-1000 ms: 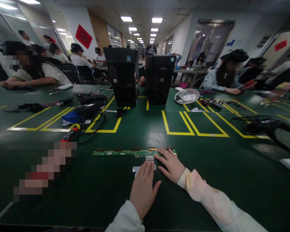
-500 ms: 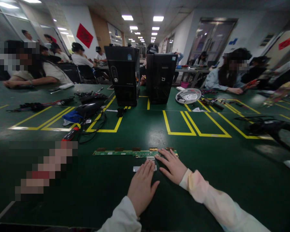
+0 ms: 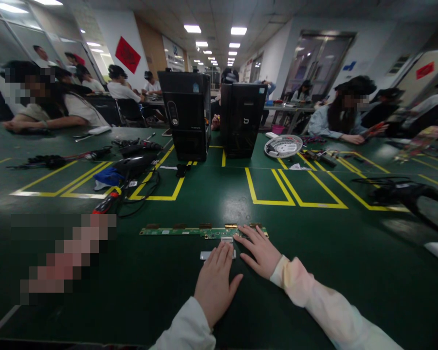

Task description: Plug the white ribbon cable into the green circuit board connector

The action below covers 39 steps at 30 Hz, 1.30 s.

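Note:
A long, narrow green circuit board (image 3: 190, 232) lies flat on the green table, with several copper-coloured tabs along its far edge. My left hand (image 3: 218, 279) rests palm down on the near side of it, fingers stretched out. Under those fingertips is a white flat ribbon cable (image 3: 206, 255), partly hidden, whose end meets the board's near edge. My right hand (image 3: 261, 252) lies with fingers spread over the board's right end, fingertips touching it. Neither hand is wrapped round anything.
Two black computer towers (image 3: 185, 116) stand across the table. A round white basket (image 3: 283, 146) is right of them. Black cables and a blue item (image 3: 110, 178) lie to the left, beside a red-and-black handled tool (image 3: 105, 203). Yellow tape marks the tabletop. Other people sit around.
Both hands stay in nearly the same place on the board and cable. The view has shifted very slightly.

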Motion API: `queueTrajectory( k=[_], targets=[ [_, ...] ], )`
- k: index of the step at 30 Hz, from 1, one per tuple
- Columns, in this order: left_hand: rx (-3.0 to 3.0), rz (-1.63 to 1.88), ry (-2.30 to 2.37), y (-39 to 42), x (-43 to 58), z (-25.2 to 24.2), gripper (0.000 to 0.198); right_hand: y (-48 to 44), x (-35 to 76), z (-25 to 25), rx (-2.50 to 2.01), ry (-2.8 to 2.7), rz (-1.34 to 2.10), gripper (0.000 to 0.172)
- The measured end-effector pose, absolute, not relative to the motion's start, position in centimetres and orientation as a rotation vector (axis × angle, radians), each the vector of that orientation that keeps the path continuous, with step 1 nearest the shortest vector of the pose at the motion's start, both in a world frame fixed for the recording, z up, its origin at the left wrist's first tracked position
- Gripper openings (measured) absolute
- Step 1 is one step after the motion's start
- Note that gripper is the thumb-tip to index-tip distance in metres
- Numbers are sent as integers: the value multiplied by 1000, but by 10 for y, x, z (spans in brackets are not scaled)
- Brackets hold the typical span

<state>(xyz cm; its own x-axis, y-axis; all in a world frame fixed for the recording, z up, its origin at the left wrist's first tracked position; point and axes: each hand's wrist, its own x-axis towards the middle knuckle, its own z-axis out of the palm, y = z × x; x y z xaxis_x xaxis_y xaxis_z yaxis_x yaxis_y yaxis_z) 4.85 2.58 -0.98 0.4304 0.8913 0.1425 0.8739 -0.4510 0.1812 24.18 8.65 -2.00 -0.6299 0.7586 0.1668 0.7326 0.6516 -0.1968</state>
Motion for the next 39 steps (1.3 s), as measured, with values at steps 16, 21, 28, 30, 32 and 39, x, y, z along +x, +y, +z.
queueTrajectory(
  k=[16, 21, 28, 30, 32, 39],
  targets=[
    [2639, 503, 1654, 24, 55, -11, 49, 86, 241, -19, -1247, -2613, 183, 49],
    [2664, 595, 1752, 10, 21, -5, 54, 86, 240, -17, -1245, -2627, 189, 50],
    [2438, 525, 2140, -3, -71, -24, 53, 86, 240, -16, -1209, -2620, 162, 50],
    [2381, 513, 2226, -6, -93, -32, 53, 86, 239, -15, -1148, -2633, 159, 49],
    [2363, 505, 2248, -8, -106, -37, 54, 85, 238, -13, -1091, -2646, 168, 48],
    [2348, 440, 2245, -3, -111, -37, 54, 85, 231, -1, -1016, -2753, 255, 54]
  ],
)
